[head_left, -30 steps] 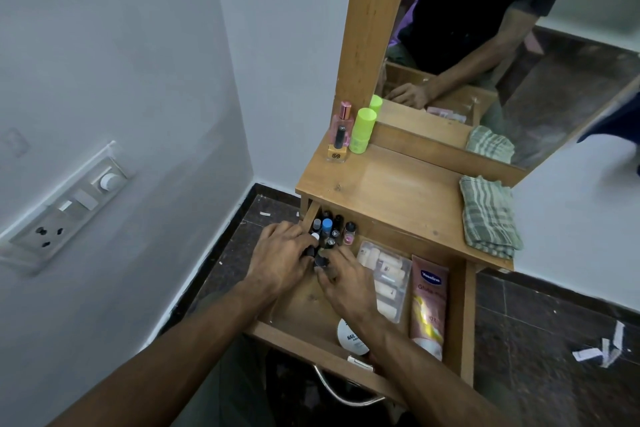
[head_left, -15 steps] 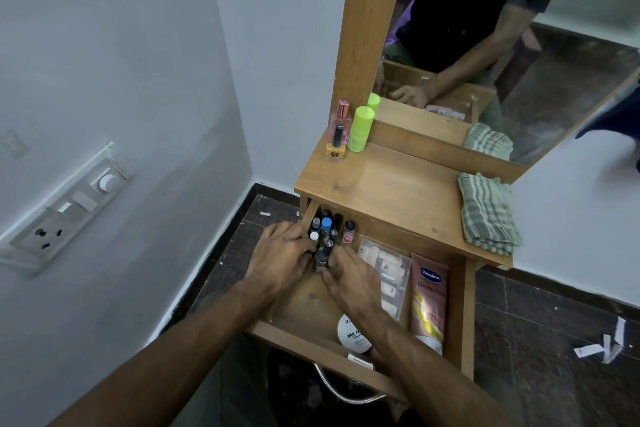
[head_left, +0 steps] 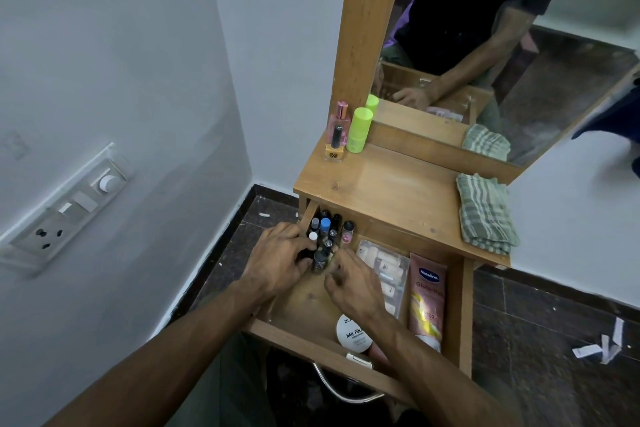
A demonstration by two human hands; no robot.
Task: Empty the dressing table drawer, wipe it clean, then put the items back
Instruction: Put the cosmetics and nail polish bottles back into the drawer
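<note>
Gripping small bottles, both hands.

I face a room corner with plain white walls. A switch panel with socket and dial is mounted on the wall to my left. The floor is dark speckled tile with a dark skirting strip. A wood-framed mirror stands ahead. Light is dim and even
</note>
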